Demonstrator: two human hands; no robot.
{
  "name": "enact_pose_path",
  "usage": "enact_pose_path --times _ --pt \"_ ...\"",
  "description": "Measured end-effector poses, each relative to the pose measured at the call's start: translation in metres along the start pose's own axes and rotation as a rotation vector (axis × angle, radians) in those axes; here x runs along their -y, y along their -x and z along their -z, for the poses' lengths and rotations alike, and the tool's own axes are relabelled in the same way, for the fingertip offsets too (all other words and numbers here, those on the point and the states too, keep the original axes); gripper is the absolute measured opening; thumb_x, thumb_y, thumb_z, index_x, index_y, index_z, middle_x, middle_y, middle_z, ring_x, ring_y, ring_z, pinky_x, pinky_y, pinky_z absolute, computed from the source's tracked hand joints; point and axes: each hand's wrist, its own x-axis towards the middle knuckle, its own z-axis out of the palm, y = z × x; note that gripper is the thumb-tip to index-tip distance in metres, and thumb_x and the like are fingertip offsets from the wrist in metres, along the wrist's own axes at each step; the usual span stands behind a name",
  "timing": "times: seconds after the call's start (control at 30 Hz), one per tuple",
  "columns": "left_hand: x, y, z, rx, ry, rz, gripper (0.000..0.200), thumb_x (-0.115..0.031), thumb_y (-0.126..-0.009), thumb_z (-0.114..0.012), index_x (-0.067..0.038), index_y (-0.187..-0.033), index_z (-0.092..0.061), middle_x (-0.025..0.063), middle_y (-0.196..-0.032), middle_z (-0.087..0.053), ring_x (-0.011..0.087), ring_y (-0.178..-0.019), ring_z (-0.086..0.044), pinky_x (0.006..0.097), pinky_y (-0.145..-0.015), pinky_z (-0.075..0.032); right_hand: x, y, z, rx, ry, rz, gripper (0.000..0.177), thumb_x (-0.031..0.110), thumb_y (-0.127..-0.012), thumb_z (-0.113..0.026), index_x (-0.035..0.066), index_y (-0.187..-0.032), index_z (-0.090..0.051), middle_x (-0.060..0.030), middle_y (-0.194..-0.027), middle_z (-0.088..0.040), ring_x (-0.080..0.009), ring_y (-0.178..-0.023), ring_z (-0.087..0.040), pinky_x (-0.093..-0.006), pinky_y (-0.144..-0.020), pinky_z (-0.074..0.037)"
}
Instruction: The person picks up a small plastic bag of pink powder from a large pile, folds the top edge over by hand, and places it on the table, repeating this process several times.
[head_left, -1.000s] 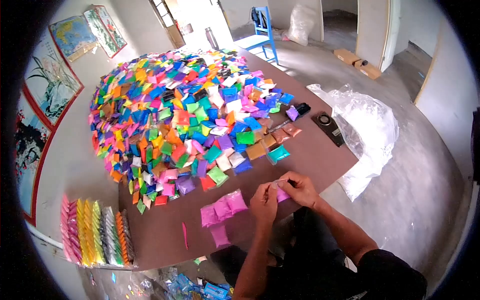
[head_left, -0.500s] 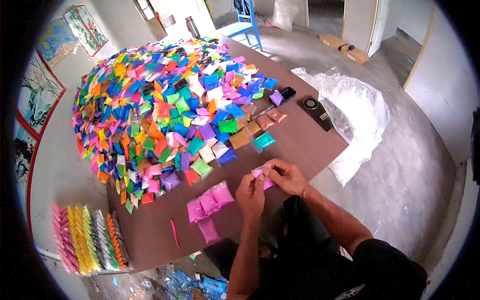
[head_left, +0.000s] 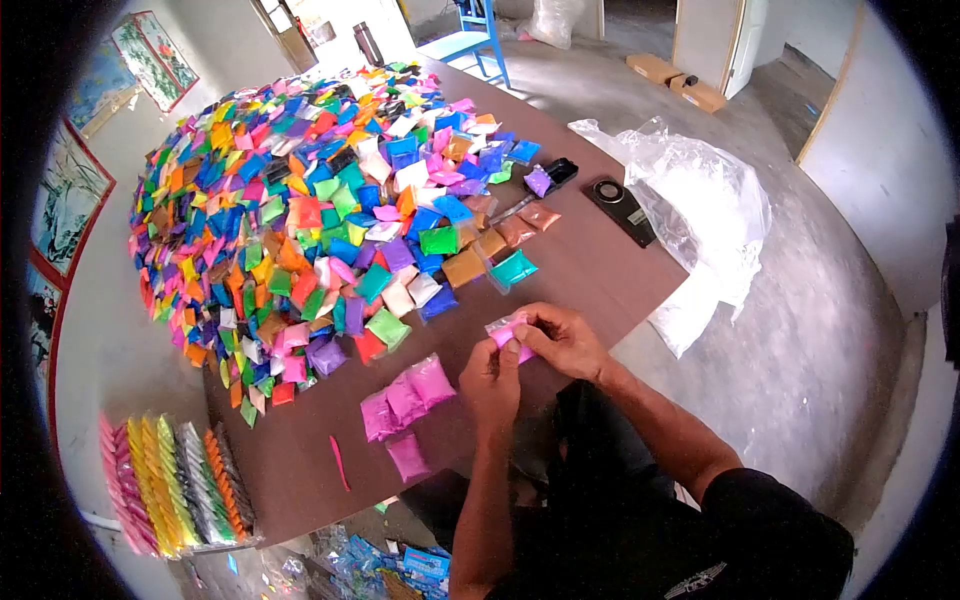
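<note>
Pink packet (head_left: pixel 527 353) is sitting between the two hands, being held up above the near edge of the brown table (head_left: pixel 600 275), close in front of the person's body. The left hand (head_left: pixel 489 385) is gripping it from the left in a narrow pinch, its thumb pressing on the near side while the other fingers are curling inward. The right hand (head_left: pixel 566 343) is pinching the packet from the right, thumb and forefinger closing tightly on its upper part, with hardly any gap showing between them. Clear film is poking out at the packet's upper left, above the left hand. Just where the hidden fingertips are pressing behind the packet, one cannot tell.

To the left of the hands, three pink packets (head_left: pixel 405 398) are lying in a touching row, and a fourth pink packet (head_left: pixel 408 458) is resting just beside them, nearer the person. Farther left, a thin pink stick (head_left: pixel 340 462) is lying alone. Beyond the hands, a teal packet (head_left: pixel 513 268) is lying at the near edge of a large heap of colored packets (head_left: pixel 300 215).
</note>
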Motion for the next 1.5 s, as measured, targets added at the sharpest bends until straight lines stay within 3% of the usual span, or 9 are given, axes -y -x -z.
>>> enact_pose_path --times 0.2,0.27,0.4,0.5,0.6,0.83,0.9,1.3,1.5 --pt "0.011 -0.004 -0.007 0.032 0.127 -0.048 0.022 -0.015 -0.099 -0.067 0.002 -0.112 -0.066 -0.0009 -0.093 -0.066 0.0070 -0.083 -0.058 0.0235 -0.073 -0.048 0.008 0.003 0.001 -0.019 0.055 0.111 0.021 0.018 -0.102 -0.063 0.001 -0.114 -0.067 -0.0003 -0.097 -0.068 -0.0070 -0.088 -0.061 -0.0254 -0.077 -0.051" --pt "0.003 -0.003 -0.007 0.043 0.111 -0.003 0.025 -0.018 -0.097 -0.069 0.001 -0.113 -0.068 0.0025 -0.093 -0.069 0.0094 -0.083 -0.061 0.0264 -0.075 -0.050 0.000 0.001 0.001 -0.055 -0.105 -0.049 0.020 0.017 -0.102 -0.064 0.001 -0.113 -0.067 -0.0001 -0.095 -0.067 -0.0070 -0.088 -0.060 -0.0250 -0.077 -0.051" --pt "0.013 -0.004 -0.002 0.063 0.045 0.019 0.026 -0.020 -0.096 -0.070 0.000 -0.113 -0.069 0.0066 -0.093 -0.072 0.0119 -0.084 -0.064 0.0291 -0.077 -0.052 -0.004 0.000 0.002 -0.010 -0.079 -0.039 0.023 0.017 -0.103 -0.064 0.001 -0.119 -0.066 0.0013 -0.103 -0.067 -0.0061 -0.092 -0.059 -0.0253 -0.083 -0.050" --pt "0.018 -0.004 0.001 0.044 0.022 0.002 0.023 -0.015 -0.100 -0.065 0.001 -0.116 -0.066 0.0022 -0.097 -0.068 0.0087 -0.083 -0.061 0.0244 -0.076 -0.050 -0.001 -0.001 -0.001 0.019 -0.058 -0.048 0.020 0.015 -0.102 -0.063 0.001 -0.117 -0.064 -0.0003 -0.097 -0.067 -0.0074 -0.091 -0.060 -0.0254 -0.079 -0.052" --pt "0.014 -0.003 0.000 0.028 0.024 -0.025 0.023 -0.016 -0.101 -0.065 0.001 -0.116 -0.066 0.0027 -0.097 -0.068 0.0103 -0.085 -0.062 0.0255 -0.078 -0.051 -0.007 0.000 0.001 0.057 0.040 -0.014 0.023 0.015 -0.103 -0.063 0.001 -0.120 -0.065 0.0003 -0.104 -0.068 -0.0064 -0.093 -0.060 -0.0255 -0.083 -0.051" --pt "-0.008 -0.003 -0.006 -0.025 0.126 -0.029 0.024 -0.019 -0.102 -0.063 0.001 -0.116 -0.066 0.0021 -0.096 -0.068 0.0122 -0.089 -0.061 0.0271 -0.083 -0.050 -0.015 0.000 0.004 0.018 -0.122 -0.023 0.023 0.011 -0.102 -0.064 0.000 -0.121 -0.064 -0.0008 -0.107 -0.068 -0.0071 -0.096 -0.061 -0.0258 -0.085 -0.051" --pt "0.000 -0.004 0.001 0.071 0.036 0.008 0.022 -0.018 -0.102 -0.063 0.001 -0.113 -0.067 0.0012 -0.095 -0.067 0.0105 -0.088 -0.060 0.0259 -0.081 -0.048 -0.014 0.000 0.003 0.027 -0.142 -0.027 0.022 0.010 -0.101 -0.064 0.000 -0.121 -0.064 -0.0007 -0.107 -0.068 -0.0071 -0.096 -0.061 -0.0258 -0.085 -0.051" --pt "-0.005 -0.006 -0.001 0.029 0.212 0.057 0.022 -0.015 -0.099 -0.067 0.003 -0.112 -0.066 0.0007 -0.096 -0.067 0.0066 -0.084 -0.060 0.0230 -0.075 -0.050 -0.007 0.001 0.004 0.053 -0.162 -0.041 0.015 0.010 -0.101 -0.064 0.002 -0.113 -0.068 0.0022 -0.099 -0.067 -0.0049 -0.088 -0.059 -0.0230 -0.078 -0.049" --pt "0.014 -0.006 0.006 0.062 0.132 0.016 0.019 -0.013 -0.099 -0.068 0.001 -0.110 -0.067 -0.0010 -0.094 -0.067 0.0051 -0.084 -0.059 0.0214 -0.074 -0.049 -0.005 0.000 0.000 0.058 -0.079 -0.008 0.012 0.008 -0.101 -0.063 0.001 -0.110 -0.068 0.0027 -0.096 -0.065 -0.0046 -0.086 -0.058 -0.0224 -0.075 -0.048"
